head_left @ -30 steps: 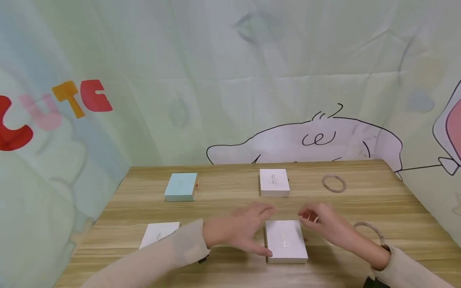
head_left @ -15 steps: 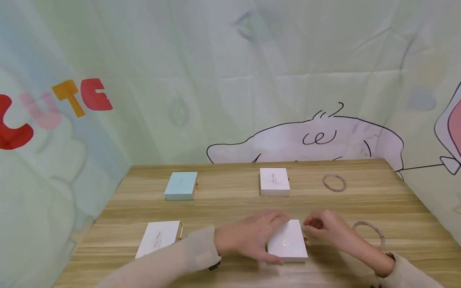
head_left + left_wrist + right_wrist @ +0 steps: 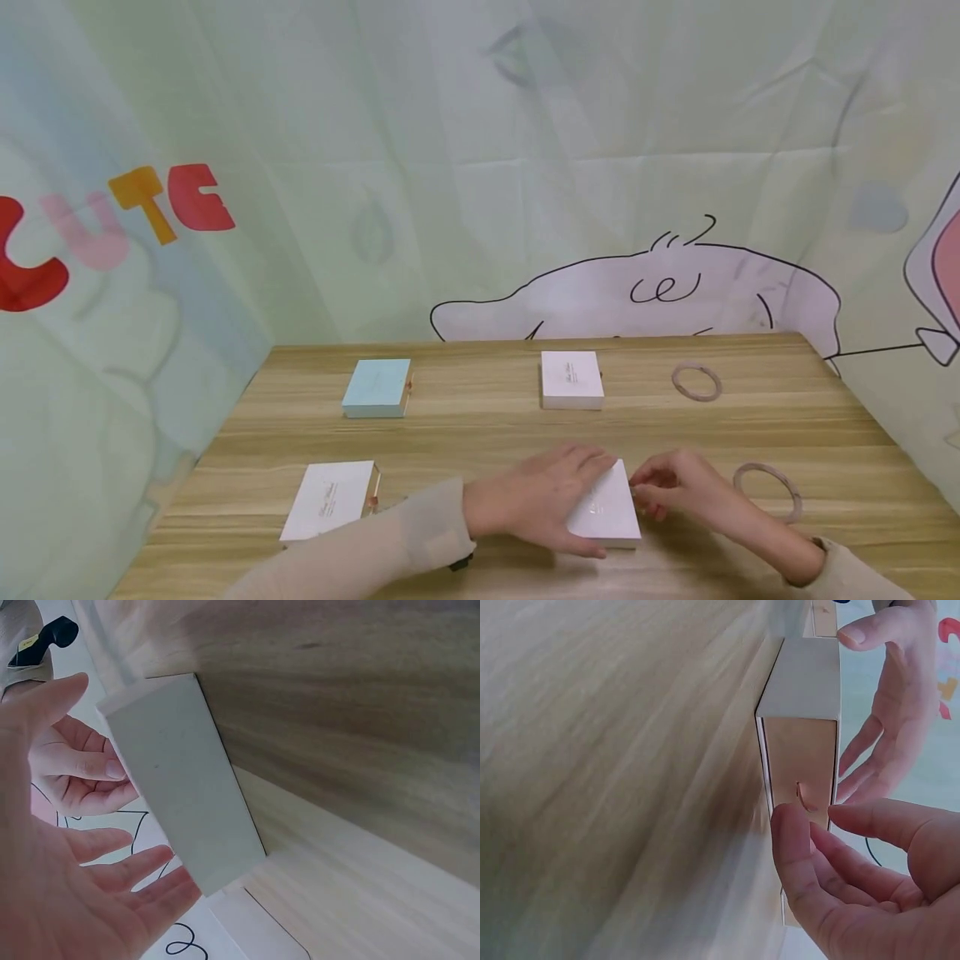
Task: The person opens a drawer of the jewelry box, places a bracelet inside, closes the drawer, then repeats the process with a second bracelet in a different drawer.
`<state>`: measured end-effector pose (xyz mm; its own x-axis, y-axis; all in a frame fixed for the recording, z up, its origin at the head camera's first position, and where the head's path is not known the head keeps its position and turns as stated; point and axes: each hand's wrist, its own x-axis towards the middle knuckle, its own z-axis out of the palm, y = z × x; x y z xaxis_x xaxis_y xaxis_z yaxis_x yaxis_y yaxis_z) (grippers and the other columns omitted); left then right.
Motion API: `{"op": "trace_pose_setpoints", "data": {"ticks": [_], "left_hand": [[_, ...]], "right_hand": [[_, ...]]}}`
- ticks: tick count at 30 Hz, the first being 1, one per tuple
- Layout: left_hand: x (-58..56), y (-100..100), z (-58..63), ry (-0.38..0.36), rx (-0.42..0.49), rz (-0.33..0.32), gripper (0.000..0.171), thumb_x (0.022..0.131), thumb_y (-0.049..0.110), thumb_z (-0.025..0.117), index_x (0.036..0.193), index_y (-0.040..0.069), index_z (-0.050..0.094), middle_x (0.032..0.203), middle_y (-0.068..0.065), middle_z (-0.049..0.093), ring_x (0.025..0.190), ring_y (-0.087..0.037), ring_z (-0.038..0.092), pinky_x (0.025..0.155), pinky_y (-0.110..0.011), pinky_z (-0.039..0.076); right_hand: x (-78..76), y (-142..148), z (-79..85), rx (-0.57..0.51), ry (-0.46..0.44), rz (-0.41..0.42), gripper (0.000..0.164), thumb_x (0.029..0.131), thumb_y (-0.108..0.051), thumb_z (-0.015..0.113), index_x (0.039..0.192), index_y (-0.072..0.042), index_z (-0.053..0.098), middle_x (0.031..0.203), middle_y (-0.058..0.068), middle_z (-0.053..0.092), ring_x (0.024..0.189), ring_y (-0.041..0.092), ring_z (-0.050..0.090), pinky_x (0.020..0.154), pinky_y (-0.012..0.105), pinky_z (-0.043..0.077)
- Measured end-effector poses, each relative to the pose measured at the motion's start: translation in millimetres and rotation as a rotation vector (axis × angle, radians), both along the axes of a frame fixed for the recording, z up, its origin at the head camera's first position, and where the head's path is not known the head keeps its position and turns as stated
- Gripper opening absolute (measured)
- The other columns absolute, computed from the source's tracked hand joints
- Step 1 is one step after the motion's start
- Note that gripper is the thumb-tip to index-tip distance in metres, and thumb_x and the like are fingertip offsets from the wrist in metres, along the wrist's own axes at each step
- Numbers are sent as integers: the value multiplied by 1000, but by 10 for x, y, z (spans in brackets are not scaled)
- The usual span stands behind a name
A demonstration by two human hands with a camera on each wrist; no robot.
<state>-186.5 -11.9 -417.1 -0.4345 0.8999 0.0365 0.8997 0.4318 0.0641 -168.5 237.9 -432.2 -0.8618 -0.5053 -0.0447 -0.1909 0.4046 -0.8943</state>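
Over a wooden table (image 3: 472,433), a left hand (image 3: 534,500) is spread wide and a right hand (image 3: 686,487) is held narrow-fingered, above and beside a white box (image 3: 611,508) laid flat there. Judged light and stiff, it is best held by its sides and small tab (image 3: 801,795); whether the tab is pinched cannot be told.

Wood-grain table (image 3: 465,433), pale printed fabric backdrop (image 3: 450,167)
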Motion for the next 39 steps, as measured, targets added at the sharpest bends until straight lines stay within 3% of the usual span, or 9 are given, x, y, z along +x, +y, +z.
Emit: {"op": "trace_pose_setpoints", "data": {"ticks": [18,39], "left_hand": [[0,80,-26,19,-59,9,93,86,64,64,150,1,37,144,-8,46,128,-16,45,108,-23,32],[3,141,-37,79,-111,17,94,85,66,64,149,2,40,141,-8,47,122,-16,48,105,-22,35]], "right_hand": [[22,-46,-68,-188,-156,11,13,90,9,57,95,20,60,77,17,66,63,15,64,58,30,56],[-1,-38,-211,-232,-168,25,12,83,14,51,91,19,58,73,13,69,60,14,65,55,30,56]]}}
